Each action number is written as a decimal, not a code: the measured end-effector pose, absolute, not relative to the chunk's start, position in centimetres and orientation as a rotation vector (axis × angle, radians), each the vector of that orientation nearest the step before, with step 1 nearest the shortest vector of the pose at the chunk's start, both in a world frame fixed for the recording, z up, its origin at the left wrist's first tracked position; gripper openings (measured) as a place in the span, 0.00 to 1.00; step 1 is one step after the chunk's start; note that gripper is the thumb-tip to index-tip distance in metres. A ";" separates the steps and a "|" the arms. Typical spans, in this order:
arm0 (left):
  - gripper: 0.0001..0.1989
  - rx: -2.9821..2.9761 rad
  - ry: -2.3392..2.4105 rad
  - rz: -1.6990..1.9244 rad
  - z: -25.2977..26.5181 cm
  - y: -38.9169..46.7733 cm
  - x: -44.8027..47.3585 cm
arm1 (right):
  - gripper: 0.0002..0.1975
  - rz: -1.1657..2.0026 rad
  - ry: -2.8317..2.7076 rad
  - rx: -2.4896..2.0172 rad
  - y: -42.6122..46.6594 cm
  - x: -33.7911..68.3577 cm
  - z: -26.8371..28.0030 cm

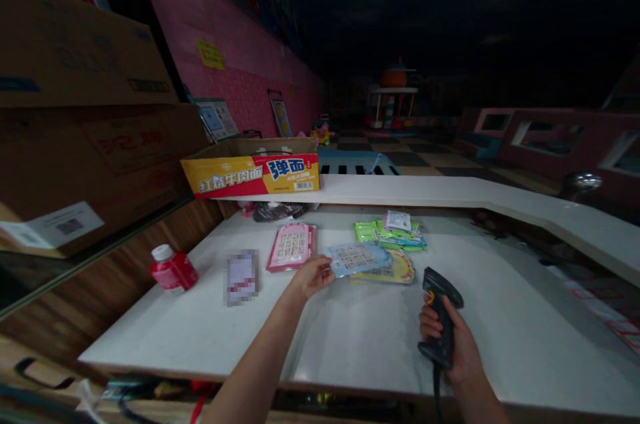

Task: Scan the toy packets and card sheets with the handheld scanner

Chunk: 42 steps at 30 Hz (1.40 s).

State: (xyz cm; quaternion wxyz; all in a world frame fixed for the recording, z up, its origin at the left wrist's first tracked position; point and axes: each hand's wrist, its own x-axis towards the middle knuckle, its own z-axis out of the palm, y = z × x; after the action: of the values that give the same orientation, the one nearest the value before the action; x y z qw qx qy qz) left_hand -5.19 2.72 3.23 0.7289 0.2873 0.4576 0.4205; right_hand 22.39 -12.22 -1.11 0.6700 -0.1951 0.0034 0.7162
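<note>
My left hand (pixel 316 277) pinches the left edge of a flat light-blue packet (pixel 356 257) with rows of small print on its face. Under and beside that packet lies a yellow one (pixel 397 271). In my right hand (pixel 453 337) is a black barcode scanner (pixel 441 317), gripped by its handle, its head tilted up and its cable hanging below. Left of the blue packet rests a stack of pink packets (pixel 290 247). Behind it is a pile of green packets (pixel 390 234) with a small whitish packet (pixel 398 220) on top.
On the white desk (pixel 200 337) a red bottle with a white cap (pixel 174 269) stands at left, near a blurred-out flat item (pixel 241 277). A yellow-red noodle carton (pixel 255 174) sits on the raised ledge (pixel 425 191). Large cardboard boxes (pixel 95 151) are stacked at left.
</note>
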 end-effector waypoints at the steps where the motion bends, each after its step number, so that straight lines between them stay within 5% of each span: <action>1: 0.08 0.649 0.955 1.022 2.9 2.3 -5.8 | 0.12 1.615 -0.001 -0.443 -12.3 22.3 -1.1; 8: 0.24 0.809 0.929 1.592 -0.4 0.2 -7.3 | 0.15 1.577 -0.143 -0.555 -12.4 22.1 -1.3; 19: 0.30 0.891 0.982 1.678 -1.9 0.6 -7.2 | 0.25 1.417 -0.797 -1.246 -12.2 13.5 2.5; 31: 0.19 0.978 1.193 1.621 -1.8 0.7 -7.0 | 0.25 1.325 -1.109 -1.333 -12.3 10.4 5.0; 42: 0.20 0.940 1.152 1.625 -1.4 0.6 -6.9 | 0.25 1.362 -1.048 -1.306 -12.1 10.8 4.4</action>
State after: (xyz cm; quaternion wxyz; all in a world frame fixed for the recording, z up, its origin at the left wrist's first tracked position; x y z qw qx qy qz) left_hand -6.95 0.57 -1.38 0.4524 0.3807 0.4664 0.6580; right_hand 10.77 -12.12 4.41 0.4721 -0.5334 -0.4280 0.5563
